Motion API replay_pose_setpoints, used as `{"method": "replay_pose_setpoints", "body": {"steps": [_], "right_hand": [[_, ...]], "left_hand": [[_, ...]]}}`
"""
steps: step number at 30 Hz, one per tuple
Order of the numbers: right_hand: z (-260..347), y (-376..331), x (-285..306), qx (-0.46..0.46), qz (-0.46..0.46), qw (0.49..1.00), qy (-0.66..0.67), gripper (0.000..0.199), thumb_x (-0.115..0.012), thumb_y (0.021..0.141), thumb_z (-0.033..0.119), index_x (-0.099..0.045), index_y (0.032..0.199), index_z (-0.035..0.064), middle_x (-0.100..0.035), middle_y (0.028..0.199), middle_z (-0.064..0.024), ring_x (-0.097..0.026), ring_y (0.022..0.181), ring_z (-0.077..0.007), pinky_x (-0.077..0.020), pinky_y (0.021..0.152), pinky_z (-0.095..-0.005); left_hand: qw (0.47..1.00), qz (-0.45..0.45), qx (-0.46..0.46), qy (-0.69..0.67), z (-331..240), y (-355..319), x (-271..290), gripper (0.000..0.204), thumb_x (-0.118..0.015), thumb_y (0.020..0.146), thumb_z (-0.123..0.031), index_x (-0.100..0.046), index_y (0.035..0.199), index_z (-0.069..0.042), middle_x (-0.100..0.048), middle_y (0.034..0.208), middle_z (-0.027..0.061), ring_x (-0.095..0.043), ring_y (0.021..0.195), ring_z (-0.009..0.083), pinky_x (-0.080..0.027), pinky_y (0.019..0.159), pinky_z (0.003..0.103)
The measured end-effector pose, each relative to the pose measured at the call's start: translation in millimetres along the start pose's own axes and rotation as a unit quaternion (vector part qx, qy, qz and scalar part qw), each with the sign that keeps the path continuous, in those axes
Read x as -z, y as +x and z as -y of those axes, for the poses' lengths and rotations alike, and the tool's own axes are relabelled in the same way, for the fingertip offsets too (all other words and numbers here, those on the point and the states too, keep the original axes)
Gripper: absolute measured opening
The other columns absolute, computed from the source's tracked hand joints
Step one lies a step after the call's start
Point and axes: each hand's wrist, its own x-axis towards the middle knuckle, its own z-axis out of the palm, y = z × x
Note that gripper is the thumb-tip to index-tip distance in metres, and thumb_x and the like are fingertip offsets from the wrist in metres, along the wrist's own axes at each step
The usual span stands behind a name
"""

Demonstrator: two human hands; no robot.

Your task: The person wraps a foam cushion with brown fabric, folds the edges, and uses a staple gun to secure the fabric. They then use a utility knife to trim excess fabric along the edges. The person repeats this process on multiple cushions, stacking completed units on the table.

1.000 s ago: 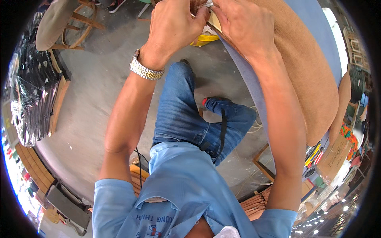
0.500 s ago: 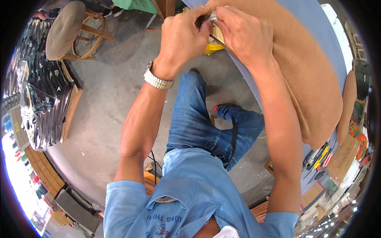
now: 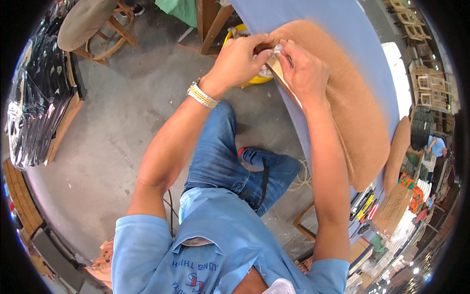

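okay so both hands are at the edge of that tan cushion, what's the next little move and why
Probably pull the tan fabric tighter over the board edge: the left hand and right hand both pinch there, over the blue table.

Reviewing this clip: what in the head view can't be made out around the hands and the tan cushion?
- The small pale item pinched between the left hand and right hand: mostly covered by the fingers, kind unclear.
- Near edge of the tan cushion: hidden under the right hand.
- The yellow container on the floor: mostly hidden behind the left hand; contents unreadable.
- Tools on the blue table: too small, bent by the fisheye rim.
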Motion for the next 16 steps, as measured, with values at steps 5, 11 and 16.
{"method": "replay_pose_setpoints", "body": {"steps": [5, 11, 16], "right_hand": [[-3.0, -1.5, 23.7, -0.054, 0.007, 0.991, 0.125, 0.048, -0.08, 0.084, 0.018, -0.066, 0.129, 0.0108, -0.073, 0.119, -0.0172, -0.071, 0.111, -0.0356, -0.056, 0.093, -0.043], [12.3, -6.2, 70.2, -0.076, 0.01, 0.972, 0.221, 0.048, -0.083, 0.084, 0.012, -0.066, 0.127, -0.0022, -0.071, 0.128, -0.0164, -0.067, 0.117, -0.0288, -0.0508, 0.104, -0.0388], [25.8, -37.5, 132.1, -0.134, 0.019, 0.948, 0.287, 0.031, -0.078, 0.089, 0.005, -0.073, 0.119, -0.0003, -0.072, 0.127, -0.0144, -0.067, 0.119, -0.0213, -0.0495, 0.106, -0.0351]], "left_hand": [[0.913, 0.073, 0.151, -0.371, 1.9, 10.3, 7.3, 0.035, -0.058, 0.11, -0.027, -0.067, 0.137, -0.008, -0.07, 0.107, 0.0027, -0.064, 0.082, 0.0071, -0.059, 0.076, 0.024], [0.936, 0.062, 0.13, -0.322, -43.9, 8.7, 23.9, 0.03, -0.065, 0.105, -0.02, -0.067, 0.13, -0.003, -0.067, 0.089, 0.0032, -0.062, 0.08, 0.0063, -0.06, 0.072, 0.024], [0.955, 0.072, 0.107, -0.267, -101.7, -13.9, 29.5, 0.045, -0.067, 0.1, -0.028, -0.066, 0.142, -0.013, -0.07, 0.076, 0.0078, -0.073, 0.071, 0.0144, -0.059, 0.068, 0.032]]}}
